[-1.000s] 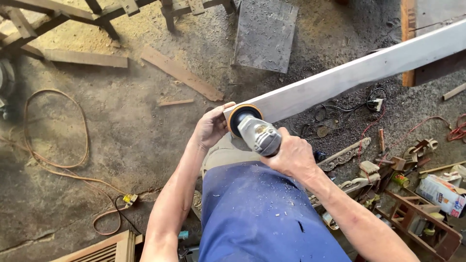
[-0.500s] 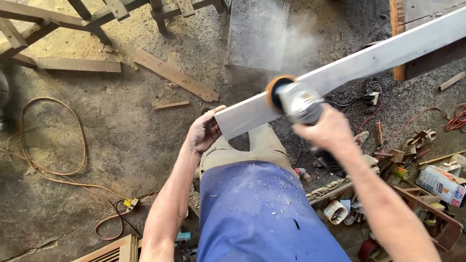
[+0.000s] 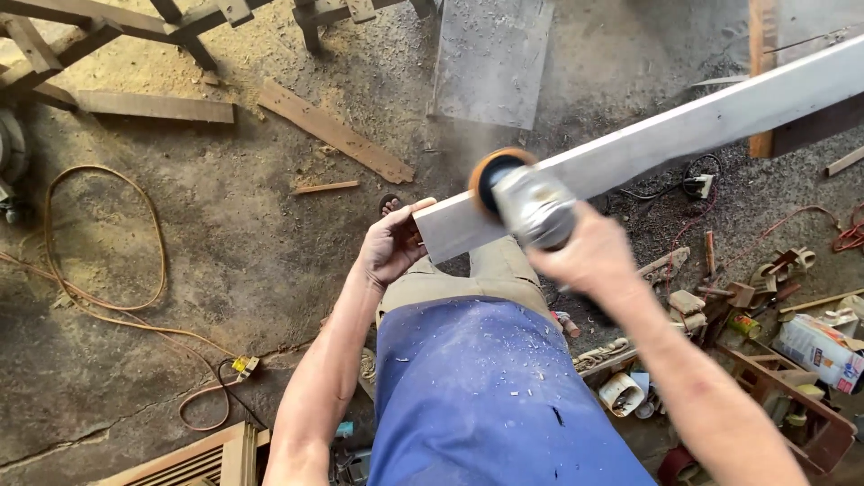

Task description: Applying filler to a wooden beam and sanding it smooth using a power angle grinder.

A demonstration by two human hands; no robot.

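A person looks down at a long pale wooden plank [image 3: 666, 135] that runs from their lap up toward the far right. The left hand [image 3: 393, 245] is closed around the plank's near end, seemingly to steady it. The right hand [image 3: 585, 252], blurred, grips a handheld power sander [image 3: 526, 202] whose orange-rimmed disc [image 3: 490, 175] presses on the plank's face; fine dust hangs above it. An orange cable [image 3: 108, 270] loops over the dirt floor [image 3: 225, 234] at left, and clutter lies at right.

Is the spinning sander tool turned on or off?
On, most likely. The sander in the right hand has a blurred disc, and dust hangs above the plank where they meet.
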